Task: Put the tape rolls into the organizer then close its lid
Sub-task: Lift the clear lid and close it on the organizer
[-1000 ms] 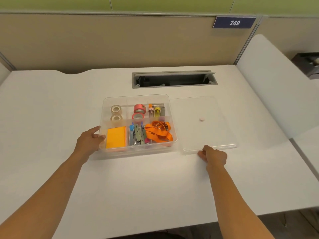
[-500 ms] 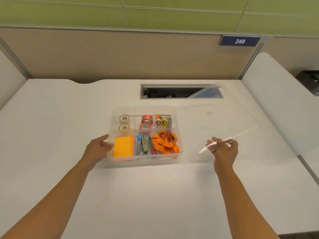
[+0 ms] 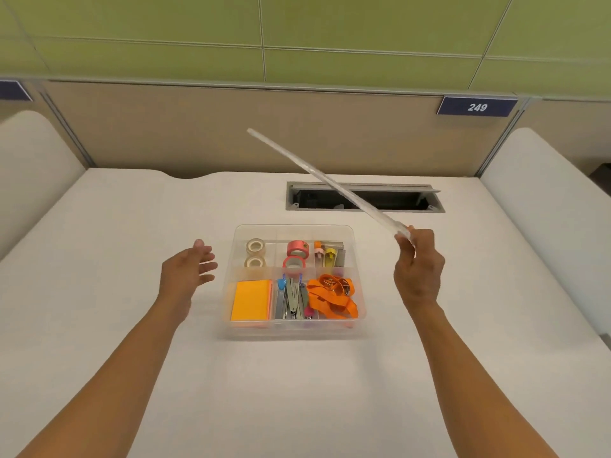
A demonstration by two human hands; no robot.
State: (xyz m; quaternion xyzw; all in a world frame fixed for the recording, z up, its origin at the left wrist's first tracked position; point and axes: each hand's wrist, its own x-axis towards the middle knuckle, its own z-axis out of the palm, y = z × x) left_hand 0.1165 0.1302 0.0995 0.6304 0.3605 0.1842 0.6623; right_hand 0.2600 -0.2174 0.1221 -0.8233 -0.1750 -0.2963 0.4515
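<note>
The clear plastic organizer (image 3: pixel 358 312) sits open in the middle of the white desk. Two clear tape rolls (image 3: pixel 255 247) lie in its back left compartment and two pink tape rolls (image 3: pixel 297 248) in the back middle one. My right hand (image 3: pixel 419 269) is raised to the right of the organizer and grips the clear lid (image 3: pixel 325 181) by its corner. The lid is tilted steeply, seen edge-on, reaching up and left above the box. My left hand (image 3: pixel 188 271) hovers just left of the organizer, fingers spread, touching nothing.
The organizer also holds an orange sticky-note pad (image 3: pixel 251 300), metal clips (image 3: pixel 292 297), an orange lanyard (image 3: pixel 334 295) and small coloured items (image 3: pixel 329 254). A cable opening (image 3: pixel 363 200) is cut into the desk behind it. Partition walls rise at the back and both sides.
My right hand lifted the lid off the desk and swung it up, tilting it over the organizer. My left hand let go of the organizer's left wall and opened.
</note>
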